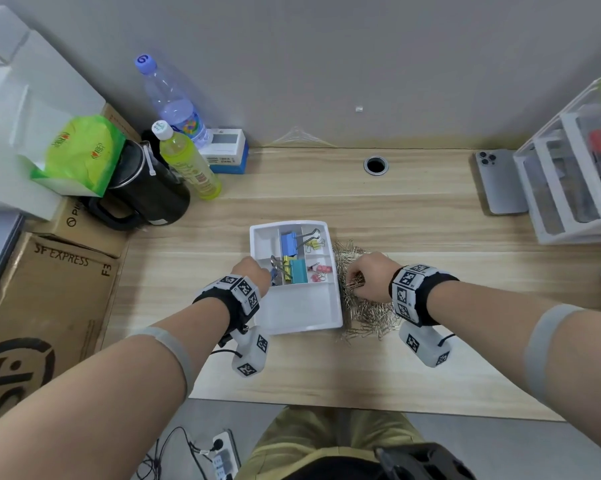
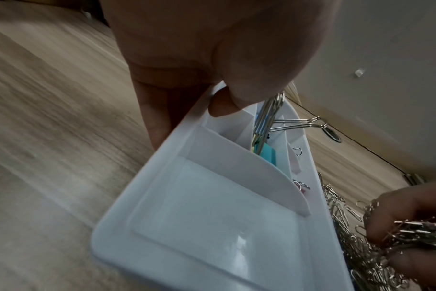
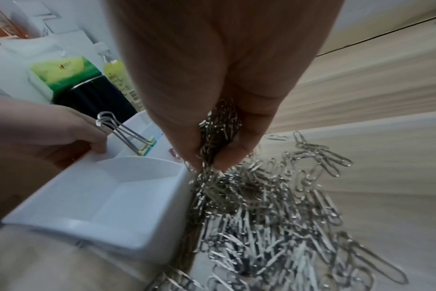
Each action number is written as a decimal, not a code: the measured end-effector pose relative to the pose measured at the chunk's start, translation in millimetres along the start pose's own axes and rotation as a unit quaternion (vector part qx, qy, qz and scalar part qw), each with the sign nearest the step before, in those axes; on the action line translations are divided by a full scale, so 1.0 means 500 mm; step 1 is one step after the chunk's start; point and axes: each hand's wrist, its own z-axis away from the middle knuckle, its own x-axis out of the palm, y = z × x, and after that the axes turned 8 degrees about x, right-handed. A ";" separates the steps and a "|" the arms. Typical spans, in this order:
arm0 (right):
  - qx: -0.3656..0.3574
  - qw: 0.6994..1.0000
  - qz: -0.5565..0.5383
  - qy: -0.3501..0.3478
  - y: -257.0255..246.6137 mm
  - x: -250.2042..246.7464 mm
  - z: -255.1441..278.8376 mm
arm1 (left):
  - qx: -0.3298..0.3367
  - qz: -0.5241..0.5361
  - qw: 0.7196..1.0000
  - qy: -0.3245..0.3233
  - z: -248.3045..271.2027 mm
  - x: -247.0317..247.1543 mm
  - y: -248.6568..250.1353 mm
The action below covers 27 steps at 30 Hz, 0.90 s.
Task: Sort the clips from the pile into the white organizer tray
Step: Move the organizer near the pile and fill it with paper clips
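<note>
Head view, lower centre of the frame: a pile of silver paper clips (image 1: pixel 363 306) is spread on the wooden surface (image 1: pixel 413 216), touching the right wall of the white organizer tray (image 1: pixel 300 306). The right hand (image 1: pixel 370 277) is set into the pile, and its fingers (image 3: pixel 227 155) are closed round a bunch of clips (image 3: pixel 218 130), as is shown plainly in the right wrist view. The clips are judged light, stiff and smooth, and prone to hook into one another; a bunch may be expected to drag stragglers up with it and shed some on the way. A deep, gathered hold from above is judged better than a fingertip pinch, with the carry kept low over the tray rim.

The tray's large near compartment (image 1: pixel 302 308) holds nothing that can be seen, and is judged the likely place for the paper clips. The left hand (image 1: pixel 252 275) is laid at the tray's left edge; in the left wrist view its thumb is seen hooked over the rim with fingers down the outer wall, so the tray is held steady.

Mid tray: yellow and teal binder clips (image 1: pixel 293 270) in the centre compartment, small pink clips (image 1: pixel 319 271) to their right. Far tray: a blue binder clip (image 1: pixel 288 244) and small yellow clips (image 1: pixel 314 242).

Upper left of the frame: a black kettle (image 1: pixel 146 188) and two bottles (image 1: pixel 184 161). Upper right: a phone (image 1: pixel 501 181).
</note>
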 end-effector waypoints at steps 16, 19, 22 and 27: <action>-0.094 0.991 -0.079 -0.055 -0.137 0.107 -0.006 | 0.014 0.014 1.000 0.005 0.001 0.004 -0.008; -0.103 0.989 -0.081 -0.071 -0.134 0.098 0.002 | 0.016 0.006 1.000 0.010 0.003 0.004 -0.008; -0.100 0.989 -0.102 -0.036 -0.123 0.078 0.009 | 0.016 -0.009 1.000 0.013 0.001 0.001 -0.009; -0.034 0.988 -0.122 0.086 -0.061 0.046 0.001 | 0.008 -0.015 1.000 0.020 0.004 -0.010 -0.014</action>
